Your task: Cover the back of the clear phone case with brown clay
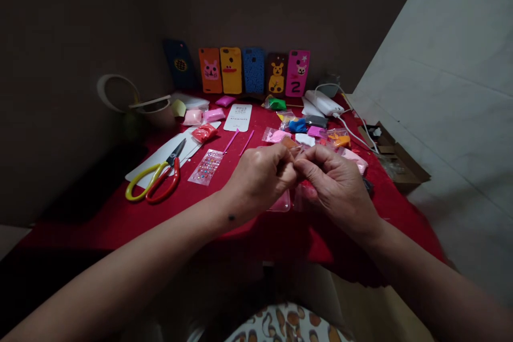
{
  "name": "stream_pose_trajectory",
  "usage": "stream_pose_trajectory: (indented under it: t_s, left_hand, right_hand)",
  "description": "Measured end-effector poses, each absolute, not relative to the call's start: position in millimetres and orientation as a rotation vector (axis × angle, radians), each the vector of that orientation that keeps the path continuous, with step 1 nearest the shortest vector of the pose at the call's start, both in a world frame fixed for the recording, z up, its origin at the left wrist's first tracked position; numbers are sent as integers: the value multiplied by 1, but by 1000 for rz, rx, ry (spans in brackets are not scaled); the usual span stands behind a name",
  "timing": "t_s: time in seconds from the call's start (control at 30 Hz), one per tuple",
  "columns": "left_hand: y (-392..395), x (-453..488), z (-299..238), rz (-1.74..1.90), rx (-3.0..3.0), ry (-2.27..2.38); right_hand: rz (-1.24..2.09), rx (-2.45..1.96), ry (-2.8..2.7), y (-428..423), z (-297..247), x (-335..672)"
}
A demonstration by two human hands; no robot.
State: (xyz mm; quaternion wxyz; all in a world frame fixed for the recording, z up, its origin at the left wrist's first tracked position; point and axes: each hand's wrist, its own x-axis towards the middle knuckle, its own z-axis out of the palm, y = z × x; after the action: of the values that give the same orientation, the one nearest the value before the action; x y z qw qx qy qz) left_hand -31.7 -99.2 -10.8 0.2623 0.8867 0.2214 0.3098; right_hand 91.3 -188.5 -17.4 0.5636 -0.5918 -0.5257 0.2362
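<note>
My left hand and my right hand meet above the front of the table, fingertips pinched close together. Between and just beyond the fingers shows a small clear packet with orange-brown clay; both hands seem to grip its edge, though the fingers hide most of it. Below them, a clear phone case lies on the red cloth, partly covered by the hands. Bags of coloured clay lie just behind, among them a pink one, a blue one and an orange one.
Scissors lie at left on white card, beside a rhinestone sheet and pink modelling tools. Several decorated phone cases stand along the back. A white power bank with a cable and a cardboard box are at right.
</note>
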Motion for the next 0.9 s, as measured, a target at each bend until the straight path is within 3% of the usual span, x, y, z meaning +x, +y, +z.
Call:
stream_pose_trajectory:
  t_s: [0.3, 0.9]
  left_hand:
    - [-96, -31, -8, 724, 2069, 541]
    - [-98, -31, -22, 850, 2248, 613]
  right_hand:
    - [487, -1381, -1187, -187, -21, 91]
    - [464, -1526, -1096, -180, -25, 89]
